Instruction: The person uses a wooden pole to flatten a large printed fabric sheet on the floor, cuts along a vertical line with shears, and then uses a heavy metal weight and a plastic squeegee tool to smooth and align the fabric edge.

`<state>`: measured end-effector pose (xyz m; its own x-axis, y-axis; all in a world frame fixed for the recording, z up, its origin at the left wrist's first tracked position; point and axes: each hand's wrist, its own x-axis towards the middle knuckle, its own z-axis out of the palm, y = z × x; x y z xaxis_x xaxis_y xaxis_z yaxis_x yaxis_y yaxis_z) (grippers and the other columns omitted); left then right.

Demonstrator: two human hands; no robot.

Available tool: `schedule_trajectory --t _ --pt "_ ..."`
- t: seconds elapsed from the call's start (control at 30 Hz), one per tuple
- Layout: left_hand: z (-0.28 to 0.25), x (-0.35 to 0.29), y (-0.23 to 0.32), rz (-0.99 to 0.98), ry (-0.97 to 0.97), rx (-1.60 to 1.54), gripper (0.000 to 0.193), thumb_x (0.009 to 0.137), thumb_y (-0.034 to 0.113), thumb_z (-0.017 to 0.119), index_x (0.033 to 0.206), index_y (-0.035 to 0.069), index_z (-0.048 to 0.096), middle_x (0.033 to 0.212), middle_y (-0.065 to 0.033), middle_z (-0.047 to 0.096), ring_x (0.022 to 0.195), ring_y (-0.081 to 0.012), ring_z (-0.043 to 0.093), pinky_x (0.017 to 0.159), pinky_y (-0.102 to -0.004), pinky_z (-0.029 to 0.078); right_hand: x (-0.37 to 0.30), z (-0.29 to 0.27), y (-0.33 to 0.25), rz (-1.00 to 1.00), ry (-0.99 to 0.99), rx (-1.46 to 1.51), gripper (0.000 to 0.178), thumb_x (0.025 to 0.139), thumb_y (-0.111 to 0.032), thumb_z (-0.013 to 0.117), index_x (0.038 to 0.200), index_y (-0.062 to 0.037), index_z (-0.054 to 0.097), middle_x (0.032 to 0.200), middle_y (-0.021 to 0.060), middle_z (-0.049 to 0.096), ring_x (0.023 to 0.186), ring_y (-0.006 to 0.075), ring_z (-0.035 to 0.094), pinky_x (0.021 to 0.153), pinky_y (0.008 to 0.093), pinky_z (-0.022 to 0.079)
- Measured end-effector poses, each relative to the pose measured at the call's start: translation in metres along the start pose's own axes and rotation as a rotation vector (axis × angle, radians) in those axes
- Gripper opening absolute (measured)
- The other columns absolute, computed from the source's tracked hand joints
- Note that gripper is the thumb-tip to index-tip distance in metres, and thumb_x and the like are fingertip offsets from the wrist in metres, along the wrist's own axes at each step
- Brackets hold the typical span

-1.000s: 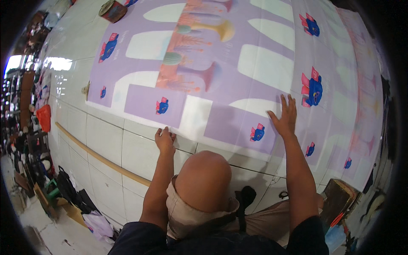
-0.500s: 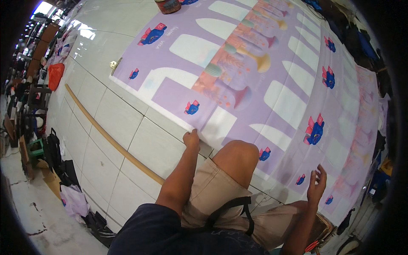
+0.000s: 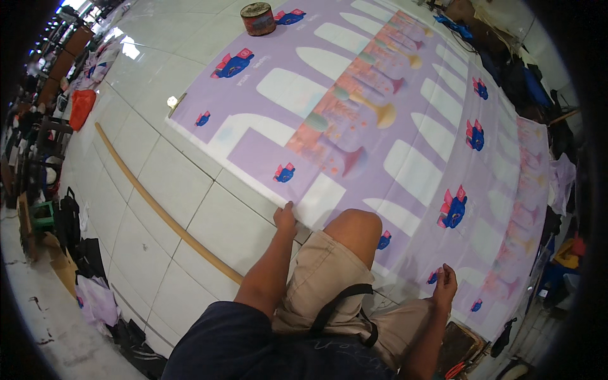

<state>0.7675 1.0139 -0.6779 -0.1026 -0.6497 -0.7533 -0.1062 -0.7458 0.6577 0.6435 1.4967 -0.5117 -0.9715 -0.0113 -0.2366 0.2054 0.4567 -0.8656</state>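
Note:
A large lilac printed cloth (image 3: 253, 158) lies spread over the pale tiled floor. White arches, blue-and-pink motifs and a coral band are printed on it. At its near left edge, my left hand (image 3: 285, 218) pinches the white border with closed fingers. My right hand (image 3: 445, 288) hovers over the near right part of the cloth, beside my knee. Its fingers are loosely bent and apart, with nothing visible in them. A rusty red tin (image 3: 258, 20) stands on the far left edge of the cloth.
A long yellow-brown strip (image 3: 168, 218) lies bowed on the tiles at left. A small metal clip (image 3: 172, 101) sits at the cloth's left corner. Past it are an orange-red bag (image 3: 82, 109) and clutter. Dark cloths and a wooden box (image 3: 459, 348) border the right side.
My right hand has moved left and nearer to me, its fingers curling more. My left hand stays at the cloth's edge. The view has shifted, bringing the whole tin into sight.

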Motion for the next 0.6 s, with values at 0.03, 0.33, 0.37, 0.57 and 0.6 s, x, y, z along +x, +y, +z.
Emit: schedule_trajectory --t 0.03,0.33,0.37,0.57,0.6 --pt "0.006 -0.005 -0.001 -0.007 -0.009 -0.003 0.026 0.086 0.021 0.07 0.091 -0.002 0.06 0.081 -0.0111 0.061 0.068 -0.0206 0.058 0.055 -0.0351 0.045 0.002 -0.006 0.001 0.016 0.014 -0.014 0.032 0.099 -0.016 0.06 0.124 0.0032 0.057 0.089 0.0048 0.063 0.078 0.011 0.057 0.069 0.0274 0.05" --pt "-0.009 -0.005 -0.011 0.098 -0.086 0.215 0.028 0.088 0.019 0.068 0.073 0.001 0.053 0.07 -0.0091 0.056 0.061 -0.0194 0.056 0.052 -0.0359 0.048 0.01 -0.007 0.025 -0.039 0.06 -0.22 0.027 0.095 -0.018 0.064 0.114 0.0017 0.063 0.082 0.0022 0.062 0.069 0.0087 0.055 0.061 0.0253 0.048" --pt "-0.015 -0.006 -0.011 0.085 -0.12 0.197 0.028 0.089 0.018 0.067 0.072 0.002 0.052 0.07 -0.0097 0.057 0.061 -0.0204 0.057 0.051 -0.036 0.048 0.01 -0.006 0.024 -0.024 0.058 -0.221 0.028 0.095 -0.019 0.065 0.114 0.002 0.064 0.086 0.0049 0.065 0.074 0.0109 0.058 0.067 0.0266 0.049" --pt "-0.063 0.01 0.012 0.916 -0.578 1.575 0.021 0.084 0.028 0.064 0.091 0.009 0.063 0.093 -0.0211 0.068 0.09 -0.0412 0.063 0.079 -0.0509 0.049 0.027 0.003 0.003 -0.019 0.181 -0.084 0.026 0.097 -0.018 0.061 0.114 0.0008 0.063 0.081 0.0029 0.063 0.07 0.0089 0.057 0.061 0.0246 0.048" --pt "-0.052 -0.02 -0.002 0.899 -0.709 1.625 0.026 0.088 0.026 0.062 0.103 0.006 0.067 0.098 -0.0191 0.07 0.087 -0.0342 0.067 0.079 -0.0438 0.052 0.031 -0.027 0.01 -0.07 0.327 -0.058 0.024 0.097 -0.017 0.061 0.113 0.0002 0.064 0.081 0.0031 0.063 0.07 0.0092 0.057 0.062 0.0248 0.049"
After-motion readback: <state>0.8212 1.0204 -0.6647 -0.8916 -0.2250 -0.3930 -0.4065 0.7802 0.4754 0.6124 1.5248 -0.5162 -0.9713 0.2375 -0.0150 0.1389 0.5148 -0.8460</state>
